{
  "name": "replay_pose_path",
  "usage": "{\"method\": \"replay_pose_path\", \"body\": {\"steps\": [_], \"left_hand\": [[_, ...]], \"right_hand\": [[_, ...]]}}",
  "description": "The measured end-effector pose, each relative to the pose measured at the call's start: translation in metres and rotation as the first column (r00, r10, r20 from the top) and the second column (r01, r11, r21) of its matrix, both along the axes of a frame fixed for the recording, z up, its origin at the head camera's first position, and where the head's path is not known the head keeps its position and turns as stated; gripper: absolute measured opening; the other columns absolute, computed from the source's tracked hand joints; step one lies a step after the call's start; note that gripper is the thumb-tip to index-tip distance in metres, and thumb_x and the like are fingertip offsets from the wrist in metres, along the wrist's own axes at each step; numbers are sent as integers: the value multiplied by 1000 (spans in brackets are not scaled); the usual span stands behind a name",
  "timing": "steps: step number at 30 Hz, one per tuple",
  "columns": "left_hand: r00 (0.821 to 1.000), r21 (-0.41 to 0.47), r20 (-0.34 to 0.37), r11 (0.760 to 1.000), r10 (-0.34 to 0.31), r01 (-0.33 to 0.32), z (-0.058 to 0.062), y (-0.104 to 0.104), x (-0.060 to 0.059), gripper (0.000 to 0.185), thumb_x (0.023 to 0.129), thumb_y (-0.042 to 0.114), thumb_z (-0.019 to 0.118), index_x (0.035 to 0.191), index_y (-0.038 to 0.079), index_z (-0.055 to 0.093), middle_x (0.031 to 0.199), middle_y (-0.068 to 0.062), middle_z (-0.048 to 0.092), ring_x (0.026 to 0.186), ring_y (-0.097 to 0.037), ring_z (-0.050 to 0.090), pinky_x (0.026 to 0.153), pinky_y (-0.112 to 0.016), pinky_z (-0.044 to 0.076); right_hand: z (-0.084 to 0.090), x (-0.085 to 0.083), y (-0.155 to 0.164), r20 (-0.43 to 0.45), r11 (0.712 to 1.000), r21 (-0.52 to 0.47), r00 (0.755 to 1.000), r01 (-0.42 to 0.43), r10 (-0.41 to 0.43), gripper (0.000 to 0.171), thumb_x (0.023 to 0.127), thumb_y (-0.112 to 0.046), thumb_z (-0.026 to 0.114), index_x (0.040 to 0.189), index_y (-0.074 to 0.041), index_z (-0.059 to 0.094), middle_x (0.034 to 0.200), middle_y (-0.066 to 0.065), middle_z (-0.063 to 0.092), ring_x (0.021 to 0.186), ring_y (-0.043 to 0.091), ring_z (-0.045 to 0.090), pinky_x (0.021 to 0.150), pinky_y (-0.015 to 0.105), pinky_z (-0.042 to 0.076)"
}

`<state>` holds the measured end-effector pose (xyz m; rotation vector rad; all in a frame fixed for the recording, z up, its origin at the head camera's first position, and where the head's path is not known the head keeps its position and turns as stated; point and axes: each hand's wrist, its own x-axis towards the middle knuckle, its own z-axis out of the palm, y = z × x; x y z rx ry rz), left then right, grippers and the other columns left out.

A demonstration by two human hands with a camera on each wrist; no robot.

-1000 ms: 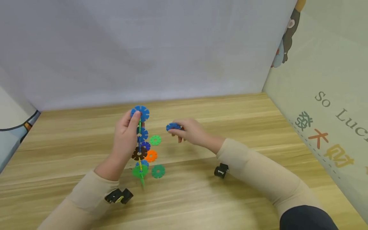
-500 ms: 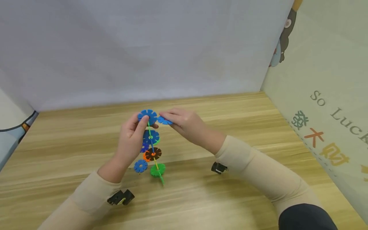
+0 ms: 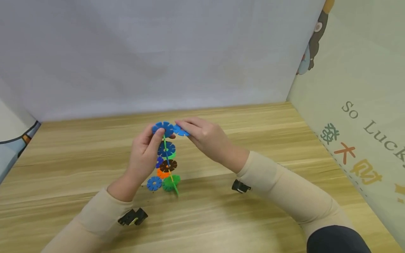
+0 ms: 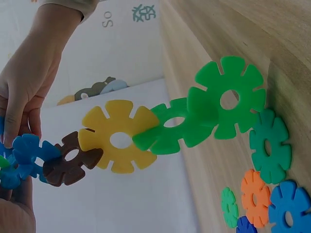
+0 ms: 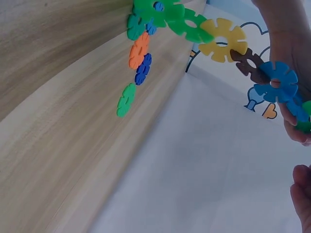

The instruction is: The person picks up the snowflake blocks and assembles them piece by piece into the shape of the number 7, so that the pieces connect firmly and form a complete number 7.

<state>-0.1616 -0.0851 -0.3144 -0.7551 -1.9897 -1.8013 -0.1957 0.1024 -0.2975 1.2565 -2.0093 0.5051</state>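
Left hand pinches the top of the disc chain, held above the table. Right hand at 3 o'clock pinches a blue disc against the chain's top.

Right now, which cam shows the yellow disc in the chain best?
Left wrist: the yellow disc faces the lens, slotted between brown disc and green disc. Right wrist shows it smaller, near the top edge. Head view shows it only edge-on.
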Motion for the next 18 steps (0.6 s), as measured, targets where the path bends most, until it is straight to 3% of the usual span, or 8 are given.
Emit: {"method": "replay_pose_path", "body": {"steps": [4, 11, 18], "left_hand": [[999, 0, -22, 999, -38, 38, -1, 1, 1, 22, 100, 4, 39, 103, -9, 57, 93, -7, 62, 87, -21, 59, 79, -27, 50], [997, 33, -37, 997, -66, 67, 3, 4, 4, 22, 100, 5, 38, 99, -9, 55, 91, -6, 63, 82, -19, 62, 68, -28, 54], [997, 60, -13, 995, -73, 74, 6, 8, 6, 24, 101, 7, 38, 98, -11, 54, 90, -1, 63, 82, -16, 62, 68, -26, 54]], "right_hand": [[3, 3, -1, -18, 1000, 3, 1000, -5, 5, 26, 87, 0, 63, 113, 2, 65, 103, 12, 65, 94, 21, 65, 84, 22, 48], [10, 8, -2, -138, 999, 26, 990, 20, -16, 23, 86, 3, 64, 109, 2, 66, 98, 10, 67, 88, 20, 66, 78, 24, 51], [15, 11, -1, -183, 999, 42, 983, 14, -6, 19, 87, 4, 61, 105, 5, 65, 96, 12, 67, 85, 20, 67, 77, 25, 52]]}}
